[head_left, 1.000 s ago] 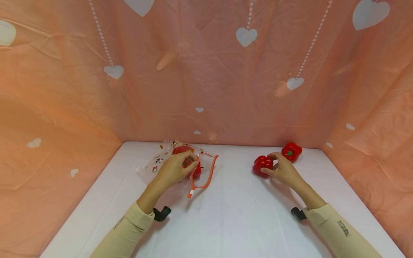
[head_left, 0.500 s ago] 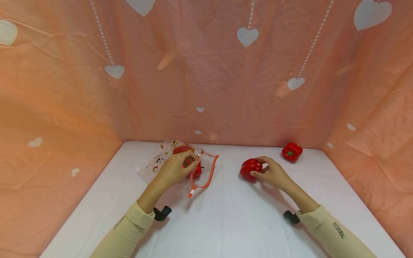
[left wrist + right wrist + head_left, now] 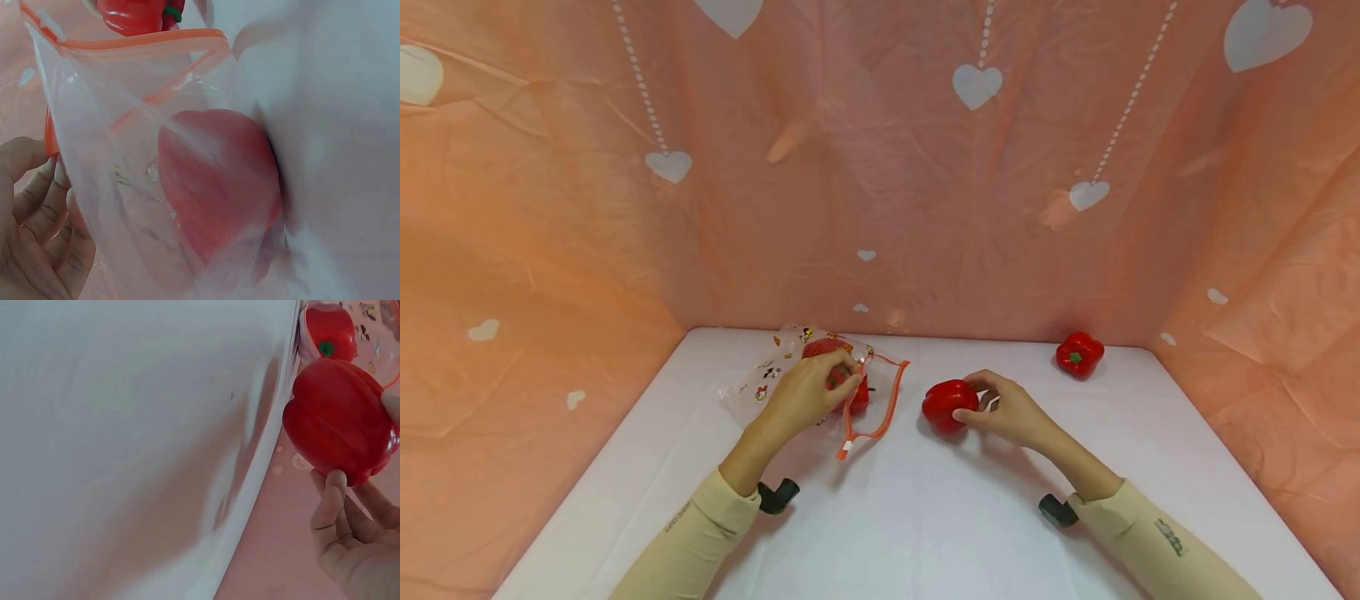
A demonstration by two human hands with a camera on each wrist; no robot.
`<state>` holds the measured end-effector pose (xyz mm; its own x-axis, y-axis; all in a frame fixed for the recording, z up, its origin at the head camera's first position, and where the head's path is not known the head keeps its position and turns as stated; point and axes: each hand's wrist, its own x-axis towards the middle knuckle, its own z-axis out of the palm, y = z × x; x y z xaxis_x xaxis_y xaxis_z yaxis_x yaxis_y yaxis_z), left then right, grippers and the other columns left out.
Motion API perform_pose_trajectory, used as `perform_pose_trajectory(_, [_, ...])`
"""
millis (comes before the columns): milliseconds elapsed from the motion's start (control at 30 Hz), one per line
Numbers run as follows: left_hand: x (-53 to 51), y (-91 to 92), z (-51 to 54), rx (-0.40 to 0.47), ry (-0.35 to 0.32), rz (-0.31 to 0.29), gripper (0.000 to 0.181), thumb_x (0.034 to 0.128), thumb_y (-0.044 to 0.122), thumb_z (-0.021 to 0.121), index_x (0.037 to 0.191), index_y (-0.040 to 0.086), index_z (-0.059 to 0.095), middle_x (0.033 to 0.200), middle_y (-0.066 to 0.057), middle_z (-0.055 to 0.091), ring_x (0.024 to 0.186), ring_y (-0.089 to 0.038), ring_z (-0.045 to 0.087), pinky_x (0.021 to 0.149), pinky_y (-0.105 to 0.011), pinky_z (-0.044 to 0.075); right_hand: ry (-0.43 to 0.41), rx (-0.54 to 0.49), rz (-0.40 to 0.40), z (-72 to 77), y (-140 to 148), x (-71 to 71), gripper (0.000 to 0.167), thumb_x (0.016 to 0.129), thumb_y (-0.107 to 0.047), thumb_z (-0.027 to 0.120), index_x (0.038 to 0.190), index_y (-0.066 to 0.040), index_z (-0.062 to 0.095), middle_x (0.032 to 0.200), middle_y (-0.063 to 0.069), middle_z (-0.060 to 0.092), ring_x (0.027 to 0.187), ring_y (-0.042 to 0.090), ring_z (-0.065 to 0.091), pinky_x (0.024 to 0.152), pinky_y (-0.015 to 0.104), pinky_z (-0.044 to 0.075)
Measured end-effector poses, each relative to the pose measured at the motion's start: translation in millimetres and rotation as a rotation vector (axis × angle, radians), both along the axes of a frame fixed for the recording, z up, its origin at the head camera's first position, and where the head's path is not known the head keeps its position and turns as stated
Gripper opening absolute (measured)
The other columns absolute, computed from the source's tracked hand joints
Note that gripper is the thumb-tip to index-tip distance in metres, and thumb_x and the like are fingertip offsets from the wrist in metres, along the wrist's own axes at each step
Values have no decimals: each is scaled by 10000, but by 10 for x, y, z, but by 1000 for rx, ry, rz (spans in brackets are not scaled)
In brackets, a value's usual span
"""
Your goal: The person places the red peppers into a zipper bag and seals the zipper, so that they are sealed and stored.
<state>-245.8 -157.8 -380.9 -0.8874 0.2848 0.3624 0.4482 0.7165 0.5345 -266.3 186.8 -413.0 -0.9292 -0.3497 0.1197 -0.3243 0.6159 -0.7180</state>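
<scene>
A clear printed bag [image 3: 760, 392] with an orange zip edge [image 3: 891, 404] lies open at the left, a red pepper [image 3: 219, 181] inside it. My left hand [image 3: 811, 393] pinches the bag's orange rim; in the left wrist view the left hand [image 3: 44, 219] is beside the bag's mouth. To the right of the opening, my right hand [image 3: 1011, 411] grips another red pepper [image 3: 950, 405] between thumb and fingers. The right wrist view shows this pepper [image 3: 340, 422] held in the fingertips of the right hand [image 3: 362, 537].
A further red pepper [image 3: 1079, 355] with a green stem sits at the back right of the white table [image 3: 925, 517]. Behind and at both sides hangs an orange-pink cloth [image 3: 910, 208] with white hearts.
My right hand has carried its pepper leftward, away from the one at the back right and closer to the bag. The left hand and the bag have stayed in place.
</scene>
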Motion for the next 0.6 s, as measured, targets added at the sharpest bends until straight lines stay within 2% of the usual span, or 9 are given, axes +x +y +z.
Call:
perform_pose_trajectory(167, [3, 4, 4, -3, 2, 2, 110, 995, 275, 791, 1030, 183, 742, 916, 75, 743, 769, -92, 621, 674, -307, 519, -5, -56, 21, -25, -101, 14, 540, 911, -239, 863, 1329, 19, 638, 1203, 168, 709, 940, 212, 660, 814, 296, 565])
perform_pose_trajectory(267, [2, 7, 3, -7, 3, 2, 111, 996, 277, 791, 1033, 183, 744, 918, 75, 744, 772, -91, 627, 671, -307, 522, -44, -89, 16, -42, -155, 21, 534, 911, -230, 867, 1318, 19, 626, 1212, 172, 705, 943, 211, 689, 825, 296, 585])
perform_pose_trajectory(400, [-3, 8, -6, -8, 4, -3, 109, 1000, 275, 785, 1037, 181, 745, 919, 72, 744, 778, -91, 633, 670, -308, 527, -94, -99, 6, -54, -227, 39, 536, 909, -253, 874, 1309, 0, 623, 1211, 148, 701, 943, 209, 714, 817, 325, 612])
perform_pose_trajectory(600, [-7, 9, -20, -9, 0, -2, 108, 1000, 278, 785, 1045, 188, 745, 920, 78, 740, 784, -97, 635, 678, -306, 529, -121, -121, 23, -87, -343, 49, 529, 912, -259, 869, 1297, 8, 623, 1183, 139, 699, 956, 204, 728, 831, 324, 619])
